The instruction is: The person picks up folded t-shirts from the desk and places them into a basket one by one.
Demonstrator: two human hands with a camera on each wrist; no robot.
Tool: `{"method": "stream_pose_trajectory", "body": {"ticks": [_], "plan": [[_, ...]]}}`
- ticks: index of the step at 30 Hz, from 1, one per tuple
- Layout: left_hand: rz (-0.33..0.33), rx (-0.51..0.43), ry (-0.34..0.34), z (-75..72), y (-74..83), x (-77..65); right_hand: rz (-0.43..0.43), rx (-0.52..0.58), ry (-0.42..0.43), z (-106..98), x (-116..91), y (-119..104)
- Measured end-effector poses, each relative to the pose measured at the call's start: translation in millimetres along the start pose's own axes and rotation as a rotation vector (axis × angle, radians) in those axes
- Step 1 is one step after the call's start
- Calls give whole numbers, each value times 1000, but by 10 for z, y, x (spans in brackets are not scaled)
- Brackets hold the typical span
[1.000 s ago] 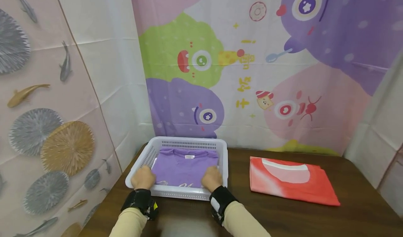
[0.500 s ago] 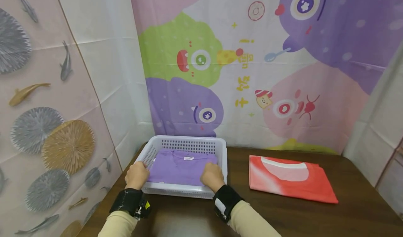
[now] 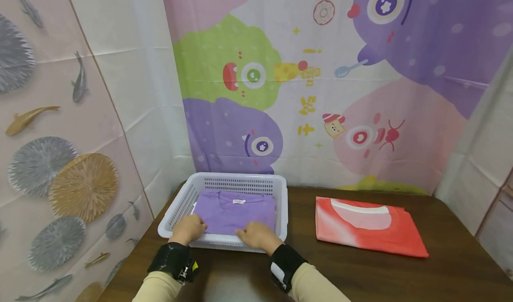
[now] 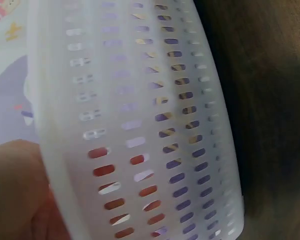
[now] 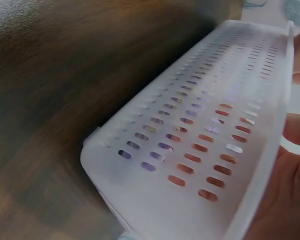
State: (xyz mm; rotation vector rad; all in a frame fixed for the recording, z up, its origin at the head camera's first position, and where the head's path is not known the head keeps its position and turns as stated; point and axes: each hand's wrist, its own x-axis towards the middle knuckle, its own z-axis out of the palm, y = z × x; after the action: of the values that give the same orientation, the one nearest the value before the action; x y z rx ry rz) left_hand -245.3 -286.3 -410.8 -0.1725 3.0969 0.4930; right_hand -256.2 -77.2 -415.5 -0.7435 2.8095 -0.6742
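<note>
**Purple shirt lies folded in white basket**

The basket stands on the dark wooden bench, at seven o'clock in the head view. The shirt lies flat on the basket's floor, its neckline and pale label toward twelve o'clock. Both hands are at the near side of the basket: the left hand at eight o'clock from its middle, the right hand at four. Each reaches over the near rim, its fingers bent down inside, at the near edge of the shirt. The rim and slotted wall block the wrist views, so I cannot tell whether either of the hands pinches the cloth or merely presses on it. Purple and reddish patches show through the slots there.

Out at four o'clock in the head view, a folded red cloth lies on the bench, well apart from the basket. A black wristband circles the left wrist, and a second wristband the right, both above pale yellow sleeves. A printed backdrop hangs behind, toward twelve o'clock.
</note>
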Motion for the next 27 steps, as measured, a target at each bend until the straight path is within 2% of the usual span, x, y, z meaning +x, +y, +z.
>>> {"method": "stream_pose_trajectory", "body": {"ticks": [3, 8, 14, 17, 20, 27], "plan": [[-42, 48, -47, 32, 8, 12, 50, 7, -46, 37, 14, -5], [-90, 65, -117, 83, 15, 50, 72, 4, -101, 50, 45, 17], [-117, 78, -137, 111, 17, 70, 72, 8, -111, 111, 124, 89], [-113, 80, -135, 120, 14, 70, 52, -30, -86, 239, 204, 192], [-106, 85, -122, 131, 4, 75, 52, -41, -58, 273, 218, 216], [-100, 33, -3, 185, -30, 74, 53, 13, 28, 137, 71, 85]]}}
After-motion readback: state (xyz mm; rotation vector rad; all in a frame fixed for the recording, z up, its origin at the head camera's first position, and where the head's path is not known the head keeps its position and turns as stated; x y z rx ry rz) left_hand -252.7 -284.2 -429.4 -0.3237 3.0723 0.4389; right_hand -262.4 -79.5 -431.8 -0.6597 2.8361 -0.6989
